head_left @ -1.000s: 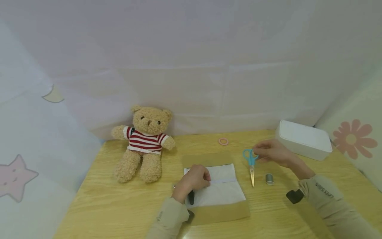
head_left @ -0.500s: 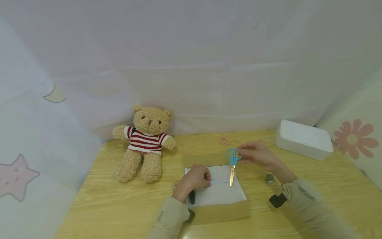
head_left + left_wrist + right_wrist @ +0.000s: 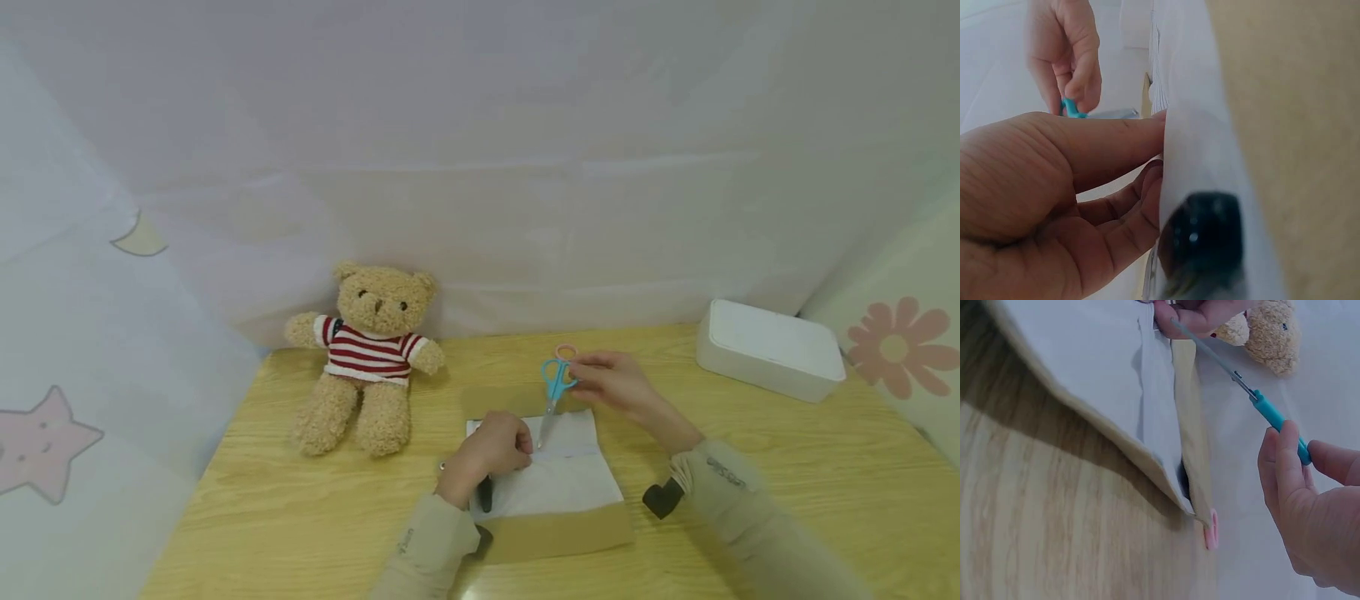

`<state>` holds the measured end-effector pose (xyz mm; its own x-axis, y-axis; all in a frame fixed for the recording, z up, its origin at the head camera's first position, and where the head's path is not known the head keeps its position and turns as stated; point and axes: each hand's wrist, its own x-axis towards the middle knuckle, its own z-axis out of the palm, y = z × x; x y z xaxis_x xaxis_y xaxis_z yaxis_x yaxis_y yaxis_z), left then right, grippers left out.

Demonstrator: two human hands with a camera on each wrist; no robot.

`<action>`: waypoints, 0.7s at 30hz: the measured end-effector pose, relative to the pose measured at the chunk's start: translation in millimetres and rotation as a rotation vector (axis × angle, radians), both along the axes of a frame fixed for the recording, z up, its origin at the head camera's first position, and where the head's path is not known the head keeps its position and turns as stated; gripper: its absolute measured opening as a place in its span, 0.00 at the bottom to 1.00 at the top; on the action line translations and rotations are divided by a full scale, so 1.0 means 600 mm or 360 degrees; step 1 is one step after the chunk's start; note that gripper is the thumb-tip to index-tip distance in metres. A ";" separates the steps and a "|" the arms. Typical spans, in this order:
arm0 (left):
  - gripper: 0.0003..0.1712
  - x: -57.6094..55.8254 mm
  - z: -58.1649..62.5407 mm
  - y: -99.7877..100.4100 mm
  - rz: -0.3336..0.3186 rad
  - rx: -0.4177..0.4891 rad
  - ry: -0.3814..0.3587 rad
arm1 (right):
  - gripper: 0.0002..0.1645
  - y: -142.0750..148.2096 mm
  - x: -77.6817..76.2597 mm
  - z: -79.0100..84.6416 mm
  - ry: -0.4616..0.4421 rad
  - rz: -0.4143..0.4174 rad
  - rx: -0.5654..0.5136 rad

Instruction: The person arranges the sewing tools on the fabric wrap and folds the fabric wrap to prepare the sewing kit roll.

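Note:
A white cloth (image 3: 555,490) lies over a tan cloth (image 3: 558,533) on the table, with a raised seam or fold across it. My left hand (image 3: 491,450) pinches the white cloth at that fold, thumb against curled fingers (image 3: 1132,219). In my right hand (image 3: 615,385) I hold small scissors (image 3: 1271,412) by the blue handle. Their blades look closed and point down toward the fold near my left fingertips, apart from the cloth as the right wrist view shows. Beneath my left wrist lies a dark glossy object (image 3: 1207,231) whose kind I cannot tell.
A teddy bear (image 3: 367,358) in a striped shirt sits at the back left. Just behind the scissors lies a pink ring (image 3: 567,350). A white box (image 3: 772,346) stands at the back right. The wooden table (image 3: 300,517) ends at a hanging sheet.
My right hand has carried the scissors leftward from beside the cloth to above it, tilting the tips toward my left hand. The grey thread spool is now hidden behind my right arm. Left hand unmoved.

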<state>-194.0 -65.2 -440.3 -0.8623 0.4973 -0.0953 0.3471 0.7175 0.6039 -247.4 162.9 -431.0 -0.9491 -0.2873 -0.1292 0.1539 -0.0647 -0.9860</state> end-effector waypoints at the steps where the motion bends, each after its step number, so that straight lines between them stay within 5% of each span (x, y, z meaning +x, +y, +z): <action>1: 0.09 0.000 0.000 0.000 -0.0004 0.0005 0.0006 | 0.26 -0.004 -0.002 -0.002 -0.0013 -0.0010 -0.0001; 21: 0.11 -0.005 -0.003 0.000 0.0008 0.0003 -0.0015 | 0.20 -0.020 -0.017 -0.035 -0.0119 0.0042 0.0074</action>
<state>-197.0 -65.4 -442.1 -0.8637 0.4935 -0.1024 0.3380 0.7179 0.6086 -257.4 150.7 -452.2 -0.9285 -0.3040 -0.2134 0.2283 -0.0140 -0.9735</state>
